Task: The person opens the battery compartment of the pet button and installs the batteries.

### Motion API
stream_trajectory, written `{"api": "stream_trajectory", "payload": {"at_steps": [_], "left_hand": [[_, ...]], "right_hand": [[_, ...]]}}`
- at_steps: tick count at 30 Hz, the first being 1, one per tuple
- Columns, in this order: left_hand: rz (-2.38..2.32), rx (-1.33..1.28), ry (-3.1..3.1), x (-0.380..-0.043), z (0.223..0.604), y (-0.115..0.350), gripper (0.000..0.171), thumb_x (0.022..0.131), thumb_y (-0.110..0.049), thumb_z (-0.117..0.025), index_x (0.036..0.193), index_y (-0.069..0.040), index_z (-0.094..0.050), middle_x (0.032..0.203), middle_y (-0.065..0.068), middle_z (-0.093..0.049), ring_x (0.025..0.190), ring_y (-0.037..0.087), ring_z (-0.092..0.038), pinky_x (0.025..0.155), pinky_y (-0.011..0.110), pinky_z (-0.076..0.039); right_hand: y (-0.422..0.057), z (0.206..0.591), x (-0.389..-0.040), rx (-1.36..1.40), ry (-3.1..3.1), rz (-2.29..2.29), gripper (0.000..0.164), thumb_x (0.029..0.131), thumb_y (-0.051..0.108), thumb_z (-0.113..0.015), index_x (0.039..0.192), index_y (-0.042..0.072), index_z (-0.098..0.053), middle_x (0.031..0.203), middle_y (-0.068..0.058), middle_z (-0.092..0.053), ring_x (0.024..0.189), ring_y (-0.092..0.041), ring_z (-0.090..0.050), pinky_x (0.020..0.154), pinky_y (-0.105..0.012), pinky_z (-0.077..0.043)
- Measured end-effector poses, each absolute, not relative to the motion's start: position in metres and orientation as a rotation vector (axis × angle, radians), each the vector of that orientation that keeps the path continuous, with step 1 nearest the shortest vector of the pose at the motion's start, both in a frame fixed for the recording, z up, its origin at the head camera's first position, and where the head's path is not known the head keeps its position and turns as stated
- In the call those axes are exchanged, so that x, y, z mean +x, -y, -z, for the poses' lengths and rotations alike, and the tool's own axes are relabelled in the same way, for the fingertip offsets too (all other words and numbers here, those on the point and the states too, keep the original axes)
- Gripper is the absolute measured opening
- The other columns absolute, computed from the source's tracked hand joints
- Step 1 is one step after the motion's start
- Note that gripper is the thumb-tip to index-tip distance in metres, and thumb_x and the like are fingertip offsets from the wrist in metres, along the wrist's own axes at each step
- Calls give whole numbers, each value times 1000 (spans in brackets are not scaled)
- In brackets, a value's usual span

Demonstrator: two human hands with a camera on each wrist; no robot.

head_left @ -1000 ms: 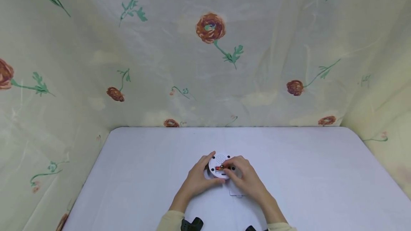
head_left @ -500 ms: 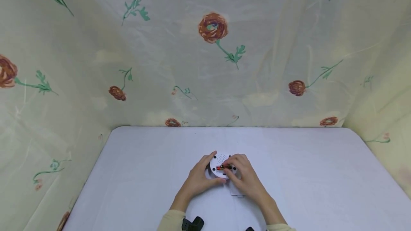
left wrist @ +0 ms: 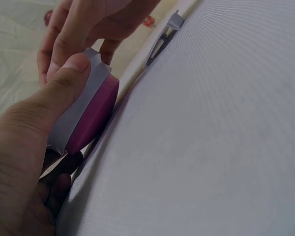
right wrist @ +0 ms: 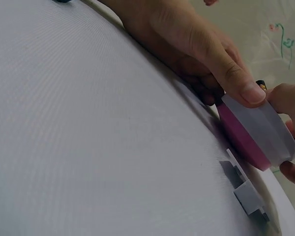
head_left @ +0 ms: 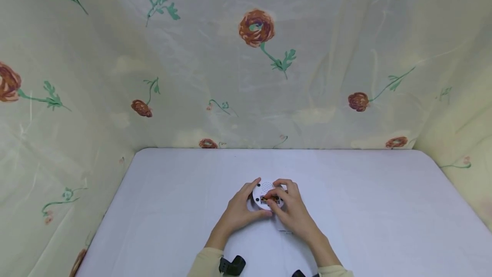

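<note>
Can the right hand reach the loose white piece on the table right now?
Probably yes: the white piece lies close to the right hand with nothing resting on it, though that hand must likely leave the battery first.

The round device (head_left: 266,187) sits centrally at the table (head_left: 173,191), between the left hand (head_left: 241,209), wrapped round its left side, and the right hand (head_left: 294,210), over its right side. A battery (head_left: 273,198) lies in the device's upward-facing compartment (head_left: 263,199), between the right thumb and fingertip. The cover (right wrist: 248,194) rests on the table just before the device, partly under the right hand from above. The curtain (head_left: 307,114) hangs behind the table.
</note>
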State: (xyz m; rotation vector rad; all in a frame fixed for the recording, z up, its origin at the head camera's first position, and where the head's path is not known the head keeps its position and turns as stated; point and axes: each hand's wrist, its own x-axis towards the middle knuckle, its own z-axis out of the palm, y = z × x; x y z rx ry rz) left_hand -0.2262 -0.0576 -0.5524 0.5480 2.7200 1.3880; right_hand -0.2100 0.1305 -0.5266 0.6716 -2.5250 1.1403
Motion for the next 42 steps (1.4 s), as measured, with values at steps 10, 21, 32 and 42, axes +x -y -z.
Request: {"api": "stream_trajectory", "payload": {"at_steps": [10, 21, 32, 42], "left_hand": [[-1373, 532, -2739, -227, 551, 58, 96, 67, -65, -71, 147, -29, -32, 136, -5, -50, 124, 14, -50, 102, 43, -43], [-1360, 497, -2756, -226, 552, 53, 93, 69, -63, -72, 147, -30, -32, 139, -6, -49, 127, 17, -48, 103, 43, -42], [-1291, 520, -2794, -226, 554, 51, 91, 71, -55, -75, 147, -30, -32, 141, -3, -48, 127, 19, -48, 102, 44, -43], [-1291, 532, -2794, -225, 550, 54, 90, 73, -52, -75, 148, -28, -32, 140, -1, -49, 126, 21, -49, 101, 45, -44]], "right_hand": [[-127, 528, -212, 585, 2568, -1299, 18, 88, 18, -66, 106, 20, -63, 131, -11, -43, 124, -28, -34, 97, -51, -35], [-110, 529, -207, 185, 2591, -1685, 68, 88, 36, -66, 143, 19, -30, 145, -11, -29, 132, -29, -34, 109, -50, -27], [-106, 529, -205, 41, 2592, -1722, 74, 84, 32, -71, 143, 19, -29, 144, -10, -30, 129, -27, -36, 109, -48, -27], [-104, 529, -206, 91, 2619, -1678, 69, 85, 27, -70, 142, 21, -31, 143, -10, -31, 126, -27, -37, 107, -48, -30]]}}
